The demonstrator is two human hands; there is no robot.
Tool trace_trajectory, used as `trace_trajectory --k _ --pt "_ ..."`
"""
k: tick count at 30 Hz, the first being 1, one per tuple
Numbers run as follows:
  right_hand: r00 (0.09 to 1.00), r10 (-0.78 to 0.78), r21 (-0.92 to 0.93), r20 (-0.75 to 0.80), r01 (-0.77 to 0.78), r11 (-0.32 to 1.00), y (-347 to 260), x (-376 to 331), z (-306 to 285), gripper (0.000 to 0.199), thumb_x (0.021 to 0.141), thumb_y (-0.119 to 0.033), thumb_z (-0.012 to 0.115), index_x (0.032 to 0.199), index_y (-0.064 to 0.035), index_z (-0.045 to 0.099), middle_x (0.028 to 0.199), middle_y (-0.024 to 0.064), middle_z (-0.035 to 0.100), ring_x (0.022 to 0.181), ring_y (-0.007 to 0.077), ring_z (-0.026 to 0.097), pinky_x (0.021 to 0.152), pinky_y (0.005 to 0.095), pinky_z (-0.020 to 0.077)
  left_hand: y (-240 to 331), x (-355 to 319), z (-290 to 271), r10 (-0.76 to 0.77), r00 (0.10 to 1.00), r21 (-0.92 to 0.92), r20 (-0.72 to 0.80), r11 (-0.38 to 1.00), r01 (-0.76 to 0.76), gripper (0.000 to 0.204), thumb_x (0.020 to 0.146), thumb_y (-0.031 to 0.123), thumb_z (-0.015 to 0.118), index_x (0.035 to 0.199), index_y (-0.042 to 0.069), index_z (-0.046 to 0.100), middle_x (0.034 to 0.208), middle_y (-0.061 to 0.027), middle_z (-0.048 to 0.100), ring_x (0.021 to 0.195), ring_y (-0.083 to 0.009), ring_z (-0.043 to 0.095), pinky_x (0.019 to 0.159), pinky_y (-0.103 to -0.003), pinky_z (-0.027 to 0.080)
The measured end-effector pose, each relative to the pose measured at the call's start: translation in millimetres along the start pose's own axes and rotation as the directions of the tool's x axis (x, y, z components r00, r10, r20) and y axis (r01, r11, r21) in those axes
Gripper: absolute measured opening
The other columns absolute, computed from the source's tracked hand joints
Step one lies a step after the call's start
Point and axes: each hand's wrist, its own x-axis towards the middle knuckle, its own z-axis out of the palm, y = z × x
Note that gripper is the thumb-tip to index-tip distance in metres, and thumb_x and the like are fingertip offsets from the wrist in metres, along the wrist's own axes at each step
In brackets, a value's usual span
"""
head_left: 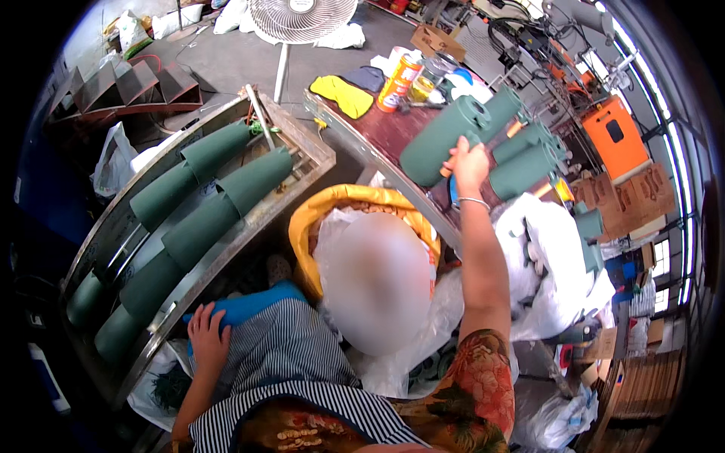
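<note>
Over at the dark red table (375, 136), the right hand (468, 167) is curled against a fat green tube (436, 143) lying there among others — whether it grips anything, I can't tell. The left hand (209, 332) rests, fingers spread, on blue cloth (260, 302) — beside a long trough (317, 155) of green tubes (200, 230).

No wording I can make out from where I stand, bold lettering running along an orange-and-white can (400, 81) on the table (357, 130), dark print on brown cardboard (633, 200) at the right, a small mark on the fan's hub (302, 5)
</note>
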Motion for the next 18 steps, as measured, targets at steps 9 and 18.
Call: trace_trajectory --k 9,18 --pt "0.988 0.089 -0.362 -0.129 -0.131 0.923 56 119 30 0.069 0.089 -0.041 0.060 0.137 0.0057 0.041 0.132 0.0283 0.048 0.127 0.0391 0.044 0.105 0.0439 0.0371 -21 12 -22 -0.149 0.982 -0.352 0.112 0.918 0.180 0.056 0.084 0.024 0.065 0.134 0.008 0.046 0.135 -0.0137 0.049 0.125 -0.0318 0.046 0.103 -0.045 0.036" --pt "0.569 -0.616 0.734 0.544 0.032 0.679 -171 -132 -70 0.047 0.098 -0.031 0.045 0.135 -0.0010 0.045 0.134 0.0165 0.051 0.103 0.0205 0.059 0.084 0.0320 0.0465 31 4 -364 0.581 0.788 -0.976 -0.204 -0.060 -0.209 0.040 0.098 0.033 0.045 0.136 0.023 0.038 0.136 -0.0148 0.047 0.096 -0.0269 0.061 0.086 -0.039 0.045"
